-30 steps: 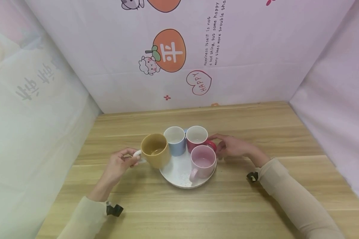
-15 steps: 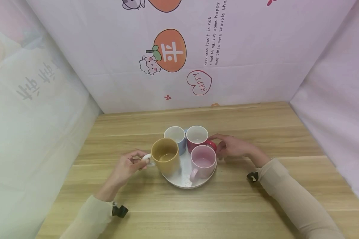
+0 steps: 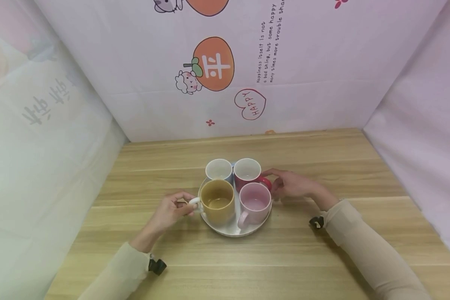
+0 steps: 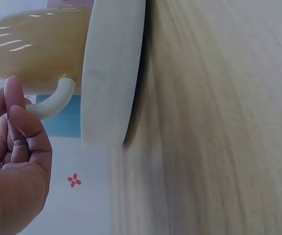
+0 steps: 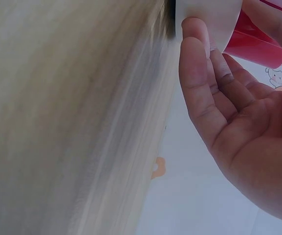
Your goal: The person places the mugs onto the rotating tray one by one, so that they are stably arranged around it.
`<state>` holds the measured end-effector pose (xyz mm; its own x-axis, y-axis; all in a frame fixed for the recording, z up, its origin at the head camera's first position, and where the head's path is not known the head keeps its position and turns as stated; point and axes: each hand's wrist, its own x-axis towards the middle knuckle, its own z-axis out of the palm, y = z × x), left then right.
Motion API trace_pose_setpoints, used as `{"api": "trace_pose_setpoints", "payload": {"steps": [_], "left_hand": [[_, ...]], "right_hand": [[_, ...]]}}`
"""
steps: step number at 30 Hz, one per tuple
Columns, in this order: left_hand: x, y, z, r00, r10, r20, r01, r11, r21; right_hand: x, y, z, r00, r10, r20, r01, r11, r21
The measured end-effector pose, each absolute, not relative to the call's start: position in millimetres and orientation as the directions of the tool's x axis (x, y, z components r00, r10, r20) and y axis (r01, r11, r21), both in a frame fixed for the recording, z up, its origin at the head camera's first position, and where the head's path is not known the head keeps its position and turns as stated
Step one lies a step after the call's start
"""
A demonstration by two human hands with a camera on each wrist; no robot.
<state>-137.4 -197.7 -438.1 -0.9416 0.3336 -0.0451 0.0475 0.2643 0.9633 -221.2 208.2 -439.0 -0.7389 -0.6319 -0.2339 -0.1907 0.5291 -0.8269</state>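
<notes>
A yellow mug [image 3: 218, 204] with a white handle stands upright at the tray's front left; its base seems to meet the tray. My left hand [image 3: 174, 210] pinches that handle between thumb and fingers, as the left wrist view also shows. Beneath is the round white tray [image 4: 112, 73]. Behind the yellow mug is a light-blue mug [image 3: 219, 168], partly hidden. Beside it stands a red mug [image 3: 244, 183], white inside. At front right sits a pink mug [image 3: 255, 204]. My right hand [image 3: 290, 183] is by the red mug's handle, loosely bent fingers [image 5: 194, 63] touching the tray's side.
The tray rests on a wooden table [image 3: 225, 271]. A printed cloth wall [image 3: 303, 100] rises along the table's back edge, with plain-looking cloth [image 3: 408, 137] at the right and another cloth wall [image 3: 48, 166] at the left.
My left hand has carried the yellow mug rightward and toward me, from the tray's left edge to its front left, now covering more of the light-blue mug. The right hand has stayed put.
</notes>
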Motion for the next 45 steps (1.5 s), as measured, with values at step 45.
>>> {"api": "trace_pose_setpoints", "payload": {"steps": [45], "left_hand": [[-176,-193,-451,-0.891,0.436,-0.129,0.045,0.366,0.929]], "right_hand": [[-225,209,-443,-0.741,-0.641,-0.200,-0.235,0.526,-0.817]]}}
